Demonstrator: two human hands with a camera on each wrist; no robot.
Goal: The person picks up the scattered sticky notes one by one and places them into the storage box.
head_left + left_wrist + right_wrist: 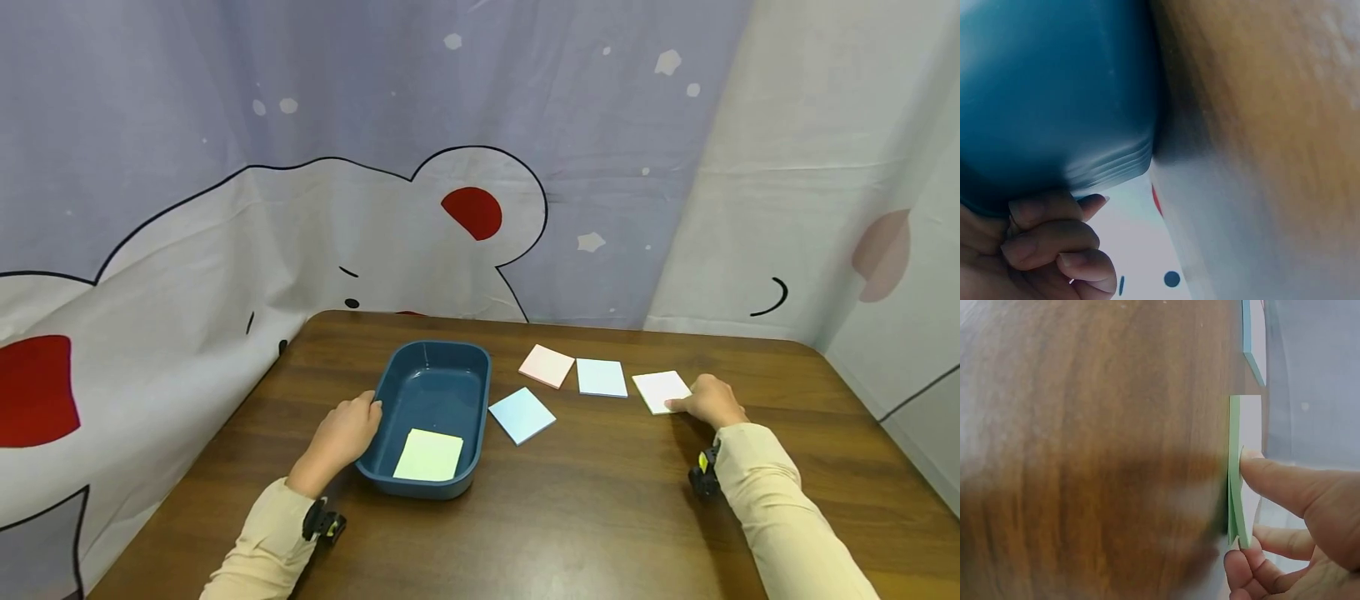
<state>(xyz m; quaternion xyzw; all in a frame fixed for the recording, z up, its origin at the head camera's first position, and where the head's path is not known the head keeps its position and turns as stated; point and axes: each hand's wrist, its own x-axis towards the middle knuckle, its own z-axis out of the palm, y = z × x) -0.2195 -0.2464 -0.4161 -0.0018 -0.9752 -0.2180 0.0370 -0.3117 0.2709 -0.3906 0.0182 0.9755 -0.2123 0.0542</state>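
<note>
My left hand (341, 437) grips the left rim of a dark blue plastic tub (480, 417); the left wrist view shows its fingers (1054, 240) curled against the tub's outer wall (1054, 94). Inside the tub, toward its near end, lies a pale yellow-green sticky note pad (428, 456). Over on the right, my right hand (711, 402) pinches the edge of a white-looking sticky note pad (660, 390). From the right wrist, this pad (1247, 425) shows green sides. The thumb presses its top face, fingertips are at its corner, and its layers part slightly there.
Between tub and right hand lie a pink pad (547, 367), a light blue pad (602, 378) and another light blue pad (522, 415), turned at an angle beside the tub. The brown wooden table (585, 517) ends at a printed curtain (600, 167) behind.
</note>
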